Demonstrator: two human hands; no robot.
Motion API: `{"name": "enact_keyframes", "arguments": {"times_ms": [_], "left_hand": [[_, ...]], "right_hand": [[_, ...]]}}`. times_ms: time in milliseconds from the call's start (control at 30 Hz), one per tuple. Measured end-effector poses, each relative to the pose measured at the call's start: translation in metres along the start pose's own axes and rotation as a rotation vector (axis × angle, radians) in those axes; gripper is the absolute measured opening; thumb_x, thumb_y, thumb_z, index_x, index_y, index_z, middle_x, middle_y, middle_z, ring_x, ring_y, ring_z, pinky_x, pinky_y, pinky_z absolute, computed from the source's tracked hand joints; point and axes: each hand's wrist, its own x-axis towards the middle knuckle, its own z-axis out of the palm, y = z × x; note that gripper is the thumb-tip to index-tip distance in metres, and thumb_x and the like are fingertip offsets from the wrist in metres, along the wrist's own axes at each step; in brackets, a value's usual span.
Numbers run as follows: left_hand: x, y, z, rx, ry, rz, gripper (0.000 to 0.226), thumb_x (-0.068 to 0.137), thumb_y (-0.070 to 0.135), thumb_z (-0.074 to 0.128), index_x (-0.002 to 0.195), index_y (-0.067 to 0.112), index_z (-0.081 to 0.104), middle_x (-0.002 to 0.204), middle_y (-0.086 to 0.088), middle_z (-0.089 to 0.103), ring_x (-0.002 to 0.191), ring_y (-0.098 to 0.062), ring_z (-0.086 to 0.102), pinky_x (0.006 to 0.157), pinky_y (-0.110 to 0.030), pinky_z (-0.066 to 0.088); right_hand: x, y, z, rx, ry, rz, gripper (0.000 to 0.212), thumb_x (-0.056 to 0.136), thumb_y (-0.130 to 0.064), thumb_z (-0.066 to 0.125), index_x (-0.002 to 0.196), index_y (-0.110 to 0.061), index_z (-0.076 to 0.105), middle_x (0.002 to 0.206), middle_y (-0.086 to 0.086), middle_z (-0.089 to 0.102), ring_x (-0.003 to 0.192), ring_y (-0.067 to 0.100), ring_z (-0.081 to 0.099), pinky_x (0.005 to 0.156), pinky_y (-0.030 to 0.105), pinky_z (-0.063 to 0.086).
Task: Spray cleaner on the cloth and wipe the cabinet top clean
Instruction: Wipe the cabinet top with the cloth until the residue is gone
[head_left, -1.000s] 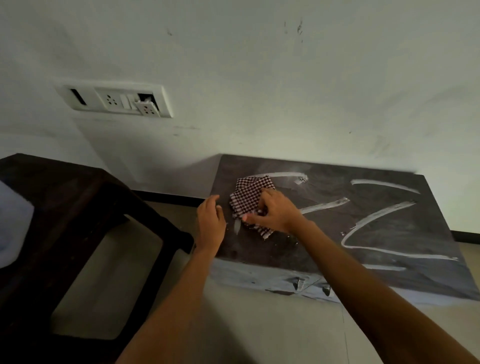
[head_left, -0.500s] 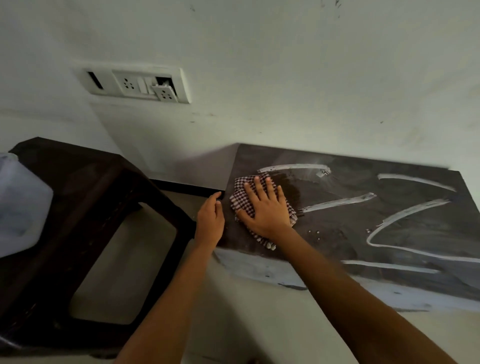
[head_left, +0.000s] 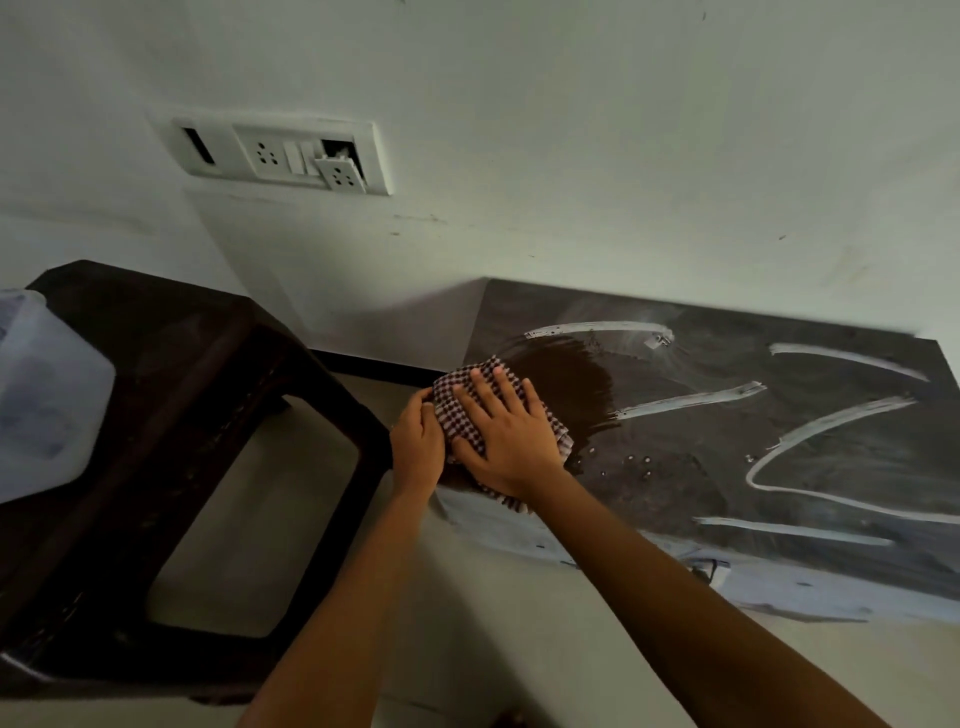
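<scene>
Two hands at cabinet top (head_left: 779, 457) left corner. Dark stool (head_left: 171, 415) with translucent container (head_left: 41, 395) just left; socket panel (head_left: 283, 156) on wall above. Right hand (head_left: 506, 431) flat, fingers spread, pressing checkered cloth (head_left: 457, 395); left hand (head_left: 418, 447) curled at cloth's left edge.

Cloth (head_left: 457, 395) mostly under right hand (head_left: 506, 434)

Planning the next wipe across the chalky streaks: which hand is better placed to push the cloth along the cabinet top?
Probably the right hand: it lies flat, fingers spread, on the checked cloth, nearest the white streaks. The left hand only grips the cabinet top's left edge beside the cloth.
</scene>
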Motion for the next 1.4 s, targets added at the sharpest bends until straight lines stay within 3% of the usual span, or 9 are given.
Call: {"name": "enact_keyframes", "arguments": {"times_ms": [200, 367, 433, 600, 733, 967, 1100, 1300, 1400], "left_hand": [[-0.005, -0.003, -0.003, -0.101, 0.043, -0.106, 0.032, 0.099, 0.016, 0.036, 0.120, 0.010, 0.059, 0.120, -0.010, 0.062, 0.111, -0.024, 0.056, 0.088, -0.023, 0.039], [-0.004, 0.003, -0.010, -0.110, 0.048, -0.118, 0.032, 0.099, 0.018, 0.036, 0.119, 0.010, 0.060, 0.117, -0.007, 0.063, 0.101, -0.016, 0.055, 0.085, -0.023, 0.039], [0.002, 0.004, -0.015, -0.090, 0.070, -0.110, 0.032, 0.099, 0.017, 0.036, 0.118, 0.010, 0.060, 0.119, -0.007, 0.063, 0.107, -0.021, 0.056, 0.087, -0.024, 0.039], [0.010, 0.003, -0.022, -0.089, 0.079, -0.132, 0.032, 0.099, 0.018, 0.036, 0.118, 0.011, 0.061, 0.123, -0.006, 0.063, 0.114, -0.022, 0.056, 0.092, -0.025, 0.038], [0.010, 0.005, -0.018, -0.122, 0.036, -0.115, 0.032, 0.100, 0.021, 0.035, 0.118, 0.012, 0.060, 0.120, -0.005, 0.063, 0.113, -0.022, 0.057, 0.090, -0.025, 0.040], [0.008, 0.015, -0.013, -0.083, -0.019, -0.045, 0.032, 0.100, 0.019, 0.035, 0.119, 0.010, 0.059, 0.119, -0.006, 0.063, 0.110, -0.021, 0.057, 0.087, -0.021, 0.038], [0.009, 0.014, -0.014, -0.059, -0.007, -0.040, 0.032, 0.100, 0.019, 0.035, 0.118, 0.010, 0.060, 0.118, -0.009, 0.064, 0.110, -0.025, 0.057, 0.089, -0.026, 0.040], [0.006, 0.017, -0.004, -0.025, 0.013, -0.044, 0.033, 0.100, 0.018, 0.034, 0.120, 0.010, 0.059, 0.122, -0.010, 0.062, 0.113, -0.026, 0.056, 0.094, -0.030, 0.040], [0.005, 0.025, 0.004, 0.031, -0.024, 0.024, 0.034, 0.100, 0.019, 0.034, 0.123, 0.009, 0.057, 0.123, -0.011, 0.061, 0.115, -0.026, 0.055, 0.095, -0.031, 0.040]], "right_hand": [[-0.027, 0.011, 0.003, -0.008, -0.024, -0.197, 0.067, 0.090, -0.060, 0.020, 0.150, -0.031, 0.011, 0.158, -0.003, 0.005, 0.146, 0.021, -0.004, 0.117, 0.049, -0.005], [-0.015, 0.013, -0.001, -0.005, -0.008, -0.049, 0.068, 0.089, -0.060, 0.018, 0.150, -0.033, 0.010, 0.159, -0.004, 0.006, 0.146, 0.021, -0.004, 0.117, 0.049, -0.005], [-0.009, -0.006, 0.000, -0.001, -0.001, -0.026, 0.068, 0.090, -0.060, 0.019, 0.150, -0.030, 0.013, 0.159, -0.001, 0.009, 0.146, 0.024, -0.003, 0.116, 0.049, -0.007], [-0.020, -0.032, 0.011, -0.036, 0.005, -0.186, 0.065, 0.090, -0.058, 0.025, 0.147, -0.026, 0.028, 0.158, 0.002, 0.018, 0.146, 0.027, 0.007, 0.116, 0.053, -0.001], [-0.035, -0.014, 0.013, -0.064, -0.008, -0.254, 0.063, 0.091, -0.057, 0.029, 0.148, -0.030, 0.024, 0.158, 0.001, 0.018, 0.146, 0.027, 0.010, 0.115, 0.054, 0.004], [-0.016, 0.004, 0.001, -0.008, -0.036, -0.102, 0.062, 0.093, -0.059, 0.019, 0.150, -0.036, 0.010, 0.159, -0.005, 0.005, 0.146, 0.019, -0.004, 0.116, 0.049, -0.006], [0.009, -0.005, 0.000, 0.019, -0.006, 0.025, 0.064, 0.091, -0.058, 0.006, 0.150, -0.032, 0.012, 0.159, -0.003, 0.007, 0.146, 0.020, -0.004, 0.117, 0.047, -0.007], [-0.011, 0.005, 0.003, -0.012, 0.000, -0.112, 0.058, 0.095, -0.051, 0.008, 0.150, -0.032, 0.009, 0.158, -0.006, 0.004, 0.146, 0.018, -0.004, 0.118, 0.043, -0.006], [-0.016, 0.029, -0.003, -0.021, 0.003, -0.062, 0.056, 0.095, -0.052, 0.012, 0.149, -0.036, 0.007, 0.158, -0.008, 0.003, 0.146, 0.017, -0.004, 0.117, 0.042, -0.007]]}}
